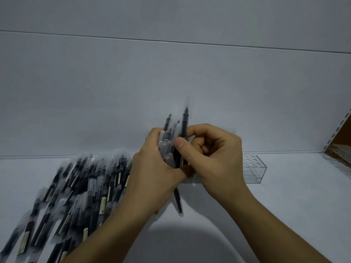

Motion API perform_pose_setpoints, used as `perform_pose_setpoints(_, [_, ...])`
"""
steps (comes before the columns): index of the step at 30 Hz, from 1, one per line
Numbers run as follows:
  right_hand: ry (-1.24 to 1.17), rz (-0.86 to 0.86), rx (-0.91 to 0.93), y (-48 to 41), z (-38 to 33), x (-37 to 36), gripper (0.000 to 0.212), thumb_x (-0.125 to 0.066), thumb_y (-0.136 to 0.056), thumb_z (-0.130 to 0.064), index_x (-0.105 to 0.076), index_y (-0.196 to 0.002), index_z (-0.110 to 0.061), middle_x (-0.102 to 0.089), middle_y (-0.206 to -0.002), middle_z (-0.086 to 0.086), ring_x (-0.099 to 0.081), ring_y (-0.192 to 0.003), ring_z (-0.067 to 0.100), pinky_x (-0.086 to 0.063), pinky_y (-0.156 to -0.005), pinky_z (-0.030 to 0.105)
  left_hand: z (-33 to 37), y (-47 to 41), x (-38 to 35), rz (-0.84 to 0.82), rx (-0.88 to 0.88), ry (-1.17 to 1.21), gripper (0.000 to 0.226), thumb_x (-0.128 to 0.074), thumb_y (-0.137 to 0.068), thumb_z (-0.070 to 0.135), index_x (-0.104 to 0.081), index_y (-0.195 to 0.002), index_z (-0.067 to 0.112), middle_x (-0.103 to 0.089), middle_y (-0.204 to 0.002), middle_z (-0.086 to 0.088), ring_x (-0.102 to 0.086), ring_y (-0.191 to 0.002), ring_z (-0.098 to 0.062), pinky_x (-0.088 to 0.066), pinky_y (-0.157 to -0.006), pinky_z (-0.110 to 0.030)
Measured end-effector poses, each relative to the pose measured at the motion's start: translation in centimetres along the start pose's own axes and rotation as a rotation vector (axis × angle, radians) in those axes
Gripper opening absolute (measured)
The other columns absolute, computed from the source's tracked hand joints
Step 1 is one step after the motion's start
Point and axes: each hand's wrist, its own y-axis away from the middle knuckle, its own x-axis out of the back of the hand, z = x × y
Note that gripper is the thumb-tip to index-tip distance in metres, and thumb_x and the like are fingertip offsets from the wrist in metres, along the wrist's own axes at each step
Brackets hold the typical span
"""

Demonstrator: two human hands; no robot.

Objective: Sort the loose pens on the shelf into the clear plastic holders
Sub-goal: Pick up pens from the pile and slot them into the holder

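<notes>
Though partly behind the right hand (212, 158), clear holder (255, 168) (pens (79, 186) blurred).

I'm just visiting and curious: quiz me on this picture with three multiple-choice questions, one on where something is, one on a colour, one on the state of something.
1. Where does the pile of loose pens lie, relative to the bundle of pens held up?
A. To its left
B. To its right
C. Directly behind it

2. What colour are most of the pen barrels?
A. Red
B. Black
C. Yellow

3. The clear plastic holder, where it is visible, is:
A. Packed with pens
B. Without pens
C. Lying on its side

Answers:
1 A: the pile spreads over the shelf left of the bundle, which the left hand and right hand grip together.
2 B: dark barrels show throughout the pile and the bundle.
3 B: the holder's top holes face up and nothing stands in them; the right hand hides part of the holder.
</notes>
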Motion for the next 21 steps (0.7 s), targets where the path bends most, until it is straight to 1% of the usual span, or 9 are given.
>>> perform_pose_setpoints(2, [-0.024,0.036,-0.004,0.0,-0.3,-0.1,0.007,-0.075,-0.088,0.002,-0.07,-0.084,0.0,-0.048,-0.051,0.006,-0.043,-0.046,0.009,-0.041,-0.045,0.026,-0.4,-0.1,0.2,0.009,0.004,0.022,0.057,-0.088,-0.058,0.036,-0.058,-0.106,0.034,-0.073,-0.092,0.016,-0.071,-0.078,-0.003,-0.058,-0.067,-0.029])
perform_pose_setpoints(4, [-0.086,0.138,-0.007,-0.5,-0.9,0.3,0.005,-0.072,-0.09,-0.005,-0.071,-0.085,-0.004,-0.049,-0.055,0.0,-0.043,-0.048,0.011,-0.04,-0.046,0.024,-1.0,-0.3,0.3,0.015,0.003,0.031,0.062,-0.093,-0.061,0.032,-0.058,-0.112,0.032,-0.073,-0.099,0.016,-0.071,-0.087,-0.001,-0.06,-0.076,-0.031])
perform_pose_setpoints(7, [-0.169,0.281,-0.018,-2.0,-1.8,2.2,0.009,-0.063,-0.09,-0.012,-0.071,-0.087,-0.01,-0.054,-0.062,-0.001,-0.045,-0.053,0.014,-0.04,-0.049,0.024,-2.2,-0.6,0.4,0.071,0.008,0.012,0.051,-0.087,-0.073,0.025,-0.056,-0.114,0.024,-0.07,-0.104,0.01,-0.068,-0.093,-0.005,-0.059,-0.084,-0.035])
perform_pose_setpoints(10, [-0.105,0.221,-0.061,-3.8,-1.5,4.2,0.012,-0.058,-0.087,-0.012,-0.07,-0.088,-0.013,-0.064,-0.072,-0.007,-0.056,-0.067,0.012,-0.046,-0.057,0.026,-2.5,-0.6,0.6,0.13,-0.023,0.019,0.039,-0.081,-0.081,0.021,-0.051,-0.107,0.021,-0.062,-0.094,0.014,-0.063,-0.085,0.0,-0.053,-0.072,-0.015])
perform_pose_setpoints(12, [-0.053,0.172,-0.087,-4.2,-0.7,5.5,0.016,-0.055,-0.086,-0.01,-0.068,-0.095,-0.013,-0.065,-0.074,-0.001,-0.059,-0.071,0.016,-0.047,-0.059,0.027,-2.1,-0.6,0.6,0.14,-0.058,0.036,0.042,-0.079,-0.083,0.018,-0.051,-0.113,0.018,-0.063,-0.093,0.014,-0.064,-0.087,0.0,-0.052,-0.07,-0.01])
perform_pose_setpoints(15, [0.001,0.168,-0.101,-3.7,0.9,7.3,0.038,-0.053,-0.083,-0.006,-0.06,-0.118,-0.016,-0.058,-0.071,0.016,-0.052,-0.064,0.017,-0.047,-0.06,0.028,-1.6,-0.3,0.3,0.095,-0.133,0.067,0.036,-0.076,-0.085,0.009,-0.053,-0.112,0.015,-0.067,-0.09,0.013,-0.068,-0.08,-0.004,-0.053,-0.068,-0.011])
perform_pose_setpoints(17, [-0.008,0.168,-0.134,-3.2,1.8,8.2,0.051,-0.054,-0.083,0.0,-0.053,-0.131,-0.017,-0.064,-0.071,0.009,-0.053,-0.061,0.012,-0.047,-0.062,0.026,-1.3,0.0,-0.2,0.04,-0.163,0.081,0.033,-0.073,-0.086,0.006,-0.055,-0.109,0.02,-0.067,-0.09,0.015,-0.068,-0.073,-0.004,-0.053,-0.065,-0.013])
perform_pose_setpoints(18, [0.0,0.148,-0.143,-3.1,2.1,8.5,0.055,-0.053,-0.086,0.006,-0.051,-0.136,-0.017,-0.068,-0.073,0.006,-0.053,-0.061,0.012,-0.047,-0.062,0.028,-1.3,0.1,-0.4,0.017,-0.175,0.086,0.033,-0.073,-0.086,0.007,-0.055,-0.11,0.022,-0.067,-0.09,0.016,-0.068,-0.077,-0.005,-0.053,-0.068,-0.013])
perform_pose_setpoints(21, [0.024,0.073,-0.15,-3.0,2.5,9.0,0.07,-0.044,-0.09,0.021,-0.039,-0.146,-0.021,-0.072,-0.082,0.008,-0.056,-0.067,0.022,-0.049,-0.059,0.03,-1.8,0.3,-1.1,-0.034,-0.189,0.093,0.032,-0.072,-0.086,0.005,-0.055,-0.104,0.025,-0.067,-0.087,0.013,-0.068,-0.08,-0.011,-0.052,-0.071,-0.015])
